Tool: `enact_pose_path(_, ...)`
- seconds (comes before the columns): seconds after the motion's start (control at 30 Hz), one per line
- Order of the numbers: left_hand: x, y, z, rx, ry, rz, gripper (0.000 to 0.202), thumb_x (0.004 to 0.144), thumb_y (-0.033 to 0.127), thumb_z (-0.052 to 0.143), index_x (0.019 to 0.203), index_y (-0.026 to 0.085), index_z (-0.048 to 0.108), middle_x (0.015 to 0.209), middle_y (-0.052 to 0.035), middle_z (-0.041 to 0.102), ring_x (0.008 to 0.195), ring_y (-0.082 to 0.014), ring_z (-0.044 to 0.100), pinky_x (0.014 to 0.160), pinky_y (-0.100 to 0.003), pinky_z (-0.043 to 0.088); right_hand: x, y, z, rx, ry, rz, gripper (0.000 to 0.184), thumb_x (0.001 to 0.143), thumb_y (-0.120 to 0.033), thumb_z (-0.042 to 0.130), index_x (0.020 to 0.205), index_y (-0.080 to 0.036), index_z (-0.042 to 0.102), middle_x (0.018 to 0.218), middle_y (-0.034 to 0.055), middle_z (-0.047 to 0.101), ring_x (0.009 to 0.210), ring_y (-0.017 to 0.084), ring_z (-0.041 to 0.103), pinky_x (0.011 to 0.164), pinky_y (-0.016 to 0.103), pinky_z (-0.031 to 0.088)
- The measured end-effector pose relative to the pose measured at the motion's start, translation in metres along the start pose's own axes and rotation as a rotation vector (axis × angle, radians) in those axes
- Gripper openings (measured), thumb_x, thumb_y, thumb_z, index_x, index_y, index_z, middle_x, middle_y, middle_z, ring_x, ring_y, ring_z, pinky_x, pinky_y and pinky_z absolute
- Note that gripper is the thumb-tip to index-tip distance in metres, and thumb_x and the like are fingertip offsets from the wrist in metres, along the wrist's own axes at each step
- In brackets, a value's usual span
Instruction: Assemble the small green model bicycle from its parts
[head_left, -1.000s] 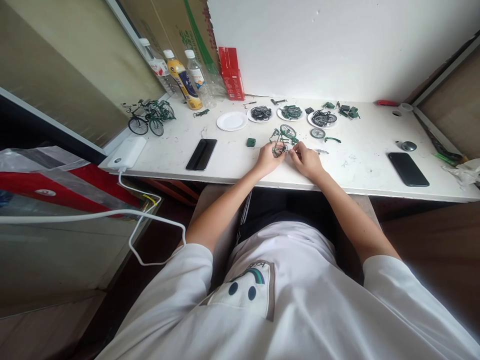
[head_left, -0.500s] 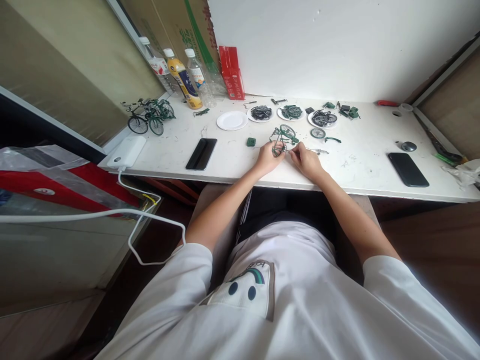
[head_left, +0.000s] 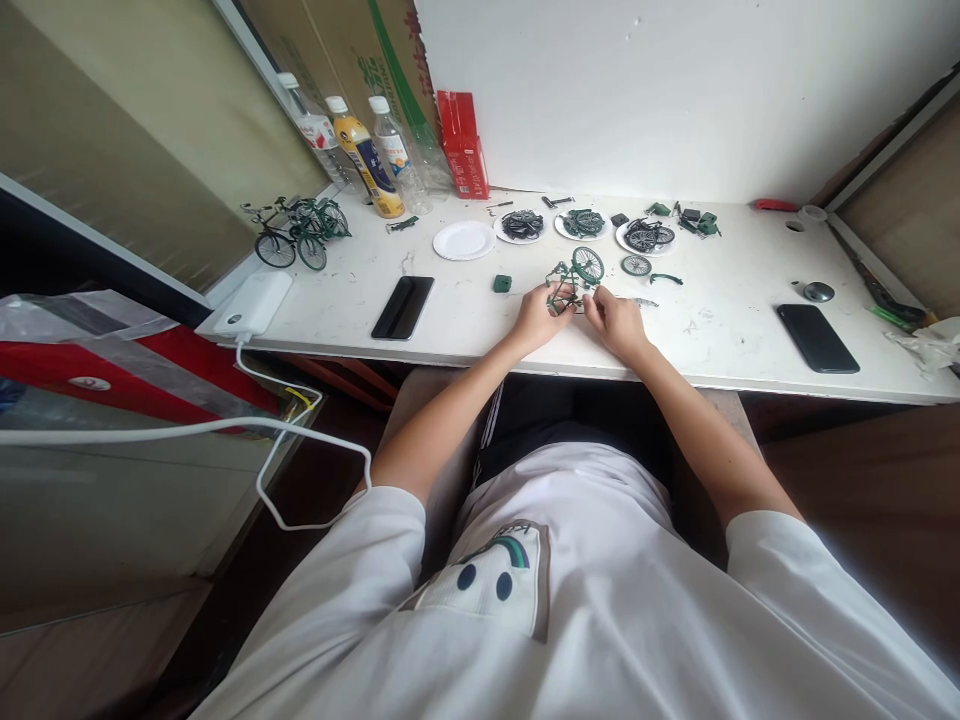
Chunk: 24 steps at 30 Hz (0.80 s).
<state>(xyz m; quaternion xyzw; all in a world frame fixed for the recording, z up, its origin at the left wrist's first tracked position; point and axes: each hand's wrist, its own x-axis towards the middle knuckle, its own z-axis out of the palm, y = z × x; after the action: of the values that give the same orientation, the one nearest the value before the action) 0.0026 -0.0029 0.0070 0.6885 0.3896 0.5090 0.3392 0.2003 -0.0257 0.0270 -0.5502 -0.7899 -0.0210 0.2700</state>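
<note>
A small green model bicycle [head_left: 568, 283] is gripped in my left hand [head_left: 541, 318], over the front part of the white table. Its spoked wheel [head_left: 588, 265] points away from me. My right hand [head_left: 613, 320] is closed close beside the model, thumb and fingers pinched together; what they hold, if anything, is too small to make out. Behind my right hand lie a loose wheel [head_left: 636, 265] and a curved green piece [head_left: 666, 279]. A small green block [head_left: 502, 284] rests to the left of the model.
Along the back stand an empty white plate [head_left: 463, 241] and several plates of bicycle parts [head_left: 522, 226]. Finished-looking model bicycles [head_left: 298, 232] stand at the left, near bottles [head_left: 365, 160] and a red box [head_left: 464, 150]. Phones [head_left: 403, 308] lie on both sides; a white cable [head_left: 187, 431] hangs at left.
The model bicycle has turned in my left hand, its wheel swinging to the right and facing me more. My right hand has shifted only slightly.
</note>
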Motion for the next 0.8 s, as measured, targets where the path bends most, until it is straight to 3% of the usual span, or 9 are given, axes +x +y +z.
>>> enact_pose_path(0.23,0.0010,0.0021,-0.0002,-0.002,0.017,-0.024,0.027,0.089,0.021,0.080,0.115,0.015,0.076,0.121,-0.0149,0.082,0.111,-0.0232,0.079,0.097,-0.033,0.064,-0.0003,-0.0016,-0.0034,0.067,0.045,0.031,0.045,0.114,-0.053,0.034,0.085,-0.025,0.053,0.067,0.0063,0.065,0.060,0.023,0.057,0.063,0.033,0.027)
enact_pose_path(0.8,0.0002,0.0058,-0.0005,-0.001,0.020,-0.069,0.026,0.088,0.021,0.082,0.113,0.017,0.076,0.120,-0.0137,0.082,0.110,-0.0228,0.079,0.100,-0.034,0.063,-0.0001,-0.0015,-0.0029,0.070,0.062,0.022,0.059,0.114,-0.063,0.025,0.090,-0.024,0.062,0.069,0.0087,0.068,0.061,0.025,0.060,0.062,0.033,0.030)
